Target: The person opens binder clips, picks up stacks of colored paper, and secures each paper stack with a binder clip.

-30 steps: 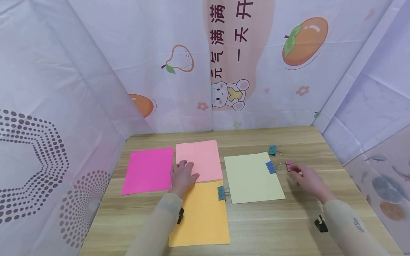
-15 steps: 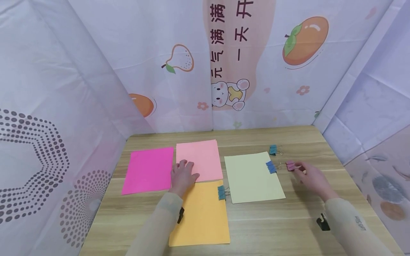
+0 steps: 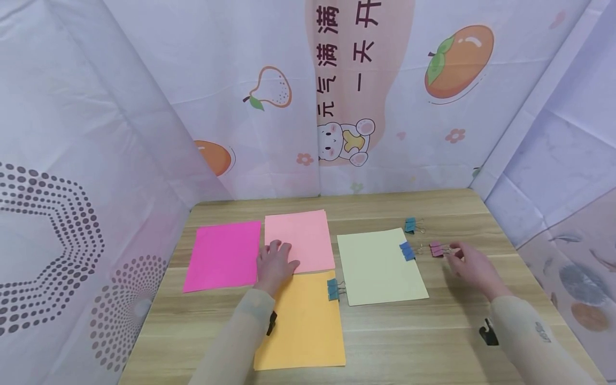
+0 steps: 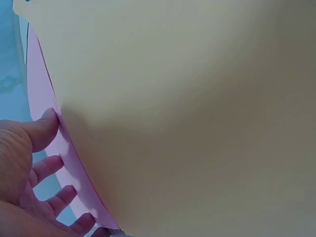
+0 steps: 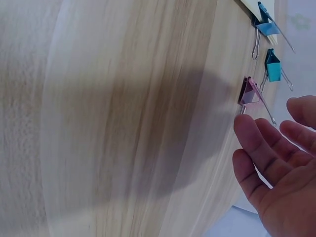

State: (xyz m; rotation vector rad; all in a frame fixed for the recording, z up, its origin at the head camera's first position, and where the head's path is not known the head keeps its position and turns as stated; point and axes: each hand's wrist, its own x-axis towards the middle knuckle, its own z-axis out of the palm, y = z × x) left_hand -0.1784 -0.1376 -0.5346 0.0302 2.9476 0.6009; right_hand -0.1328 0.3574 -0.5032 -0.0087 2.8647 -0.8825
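Note:
My left hand (image 3: 275, 263) rests with spread fingers on the light pink paper (image 3: 303, 240), near its lower-left corner and beside the magenta sheet (image 3: 222, 256). In the left wrist view its thumb and fingertips touch a pink edge, with the orange sheet (image 4: 173, 98) filling most of that view. At the right, my right hand (image 3: 474, 270) is just beside the wire handles of a pink binder clip (image 3: 436, 249). In the right wrist view the fingers (image 5: 247, 129) are loosely bent near the handles, the thumb apart from them; the clip (image 5: 251, 94) stands on the table.
A teal binder clip (image 3: 410, 225) stands behind the pink one. A blue clip (image 3: 407, 251) grips the right edge of the pale yellow paper (image 3: 380, 270). Another teal clip (image 3: 333, 289) is on the orange paper's right edge. A printed curtain (image 3: 269, 160) borders the table's back.
My right hand has drawn back slightly to the right from the pink binder clip, which now shows its handles. The left hand and the papers have stayed in place.

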